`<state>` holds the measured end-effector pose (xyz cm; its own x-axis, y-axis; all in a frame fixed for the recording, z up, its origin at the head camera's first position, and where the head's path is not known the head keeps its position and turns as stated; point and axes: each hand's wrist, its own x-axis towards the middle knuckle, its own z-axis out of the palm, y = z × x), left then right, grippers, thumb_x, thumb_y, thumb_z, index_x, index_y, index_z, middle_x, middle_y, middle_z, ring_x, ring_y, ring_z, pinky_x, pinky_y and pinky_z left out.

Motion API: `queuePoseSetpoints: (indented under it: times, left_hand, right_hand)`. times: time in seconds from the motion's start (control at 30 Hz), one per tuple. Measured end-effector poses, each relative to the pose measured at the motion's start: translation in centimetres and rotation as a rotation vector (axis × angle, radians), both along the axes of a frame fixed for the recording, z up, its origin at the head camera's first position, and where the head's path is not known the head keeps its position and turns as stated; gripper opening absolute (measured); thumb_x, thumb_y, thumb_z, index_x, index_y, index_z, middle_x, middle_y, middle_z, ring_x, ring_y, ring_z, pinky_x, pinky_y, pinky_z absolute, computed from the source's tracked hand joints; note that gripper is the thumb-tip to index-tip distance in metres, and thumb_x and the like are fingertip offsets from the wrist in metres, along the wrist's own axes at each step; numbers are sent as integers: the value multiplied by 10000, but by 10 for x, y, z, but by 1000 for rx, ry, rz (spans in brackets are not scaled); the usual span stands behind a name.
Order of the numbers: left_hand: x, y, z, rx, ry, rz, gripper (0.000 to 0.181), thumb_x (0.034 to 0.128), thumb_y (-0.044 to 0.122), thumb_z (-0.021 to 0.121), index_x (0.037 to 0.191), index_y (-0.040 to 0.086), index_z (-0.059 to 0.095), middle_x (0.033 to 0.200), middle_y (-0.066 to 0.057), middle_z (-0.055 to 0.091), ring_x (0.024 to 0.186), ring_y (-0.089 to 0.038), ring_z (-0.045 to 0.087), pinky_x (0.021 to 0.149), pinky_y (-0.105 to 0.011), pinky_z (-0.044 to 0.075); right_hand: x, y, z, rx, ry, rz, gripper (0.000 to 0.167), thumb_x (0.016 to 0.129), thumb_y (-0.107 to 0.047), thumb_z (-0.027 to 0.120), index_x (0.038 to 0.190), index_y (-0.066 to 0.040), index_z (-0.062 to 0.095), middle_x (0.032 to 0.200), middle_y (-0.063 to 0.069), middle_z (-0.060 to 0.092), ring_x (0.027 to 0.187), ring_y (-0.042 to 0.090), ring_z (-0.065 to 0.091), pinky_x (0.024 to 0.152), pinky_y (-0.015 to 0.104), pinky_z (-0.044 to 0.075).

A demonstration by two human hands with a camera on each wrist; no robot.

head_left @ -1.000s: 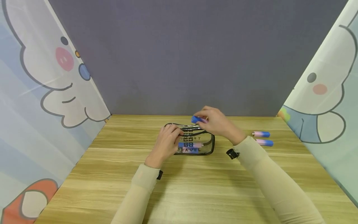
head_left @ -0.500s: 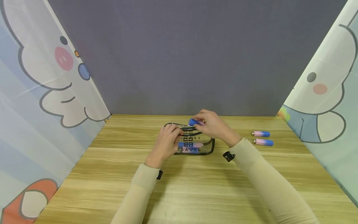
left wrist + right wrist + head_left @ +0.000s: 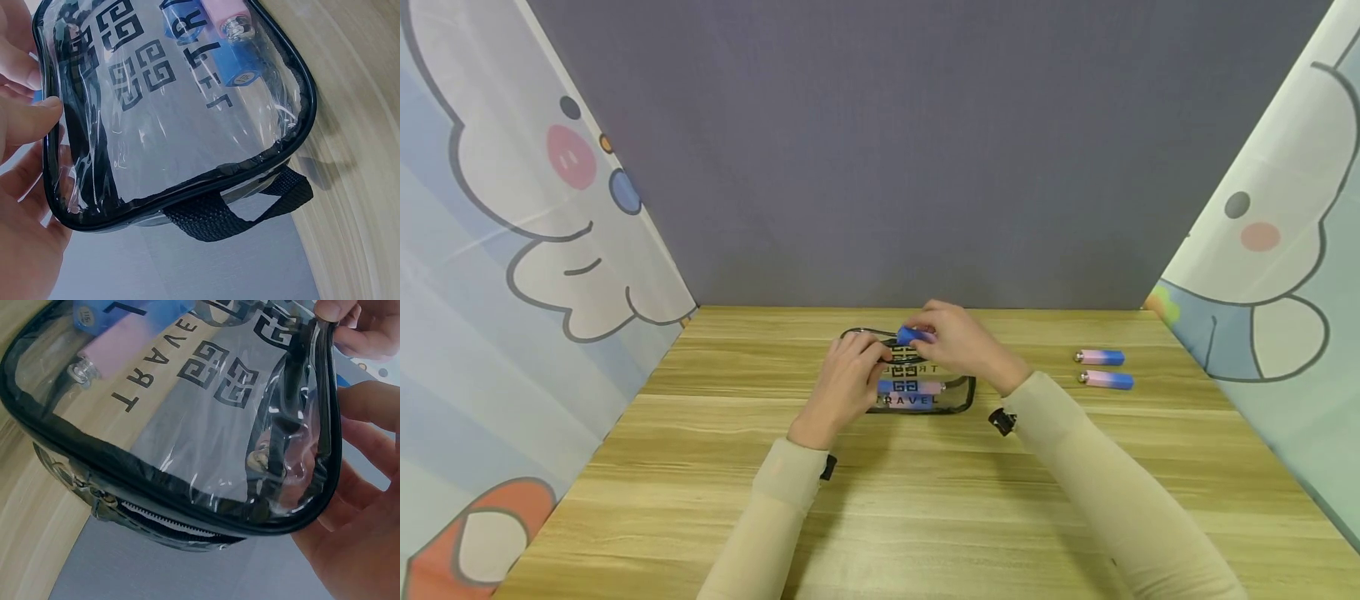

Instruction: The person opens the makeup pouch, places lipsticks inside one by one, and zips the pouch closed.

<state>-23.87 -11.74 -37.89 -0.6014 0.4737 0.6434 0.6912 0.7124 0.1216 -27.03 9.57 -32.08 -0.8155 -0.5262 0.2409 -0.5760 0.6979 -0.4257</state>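
The head view is lit evenly and fairly brightly, and a pale sheen is spread over the near middle of the table (image 3: 887, 533). Soft-edged shadows are cast on the wood along the inner sides of the left sleeve (image 3: 767, 517) and the right sleeve (image 3: 1112, 483). The grey back panel (image 3: 880, 150) is left dimmer than the 2 side panels (image 3: 445, 250), which are stretched towards the frame edges. In the 2 wrist views a cooler tone is seen; the clear bag (image 3: 156, 140) is streaked with white glare, though its print is rendered crisply.
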Motion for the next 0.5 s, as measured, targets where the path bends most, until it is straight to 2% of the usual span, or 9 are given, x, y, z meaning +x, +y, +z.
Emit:
queuePoseSetpoints:
  times: [0.23, 0.5]
  left_hand:
    - [-1, 0, -1, 7, 16, -7, 133, 896, -14, 744, 957, 100, 710, 1015, -40, 645, 943, -263, 573, 794, -403, 446]
    - [-1, 0, 0, 9, 15, -11, 130, 897, -8, 746, 963, 99, 713, 1022, -42, 651, 945, -262, 573, 795, -402, 445]
  right_hand:
    - [2, -7, 4, 102, 9, 4, 288, 956, -130, 680, 1228, -53, 731, 1034, 60, 640, 810, 178, 543, 703, 320, 480]
    - [5, -11, 5, 147, -18, -14, 333, 954, -143, 669, 1277, -72, 710, 1077, 62, 618, 845, 198, 540, 693, 327, 468]
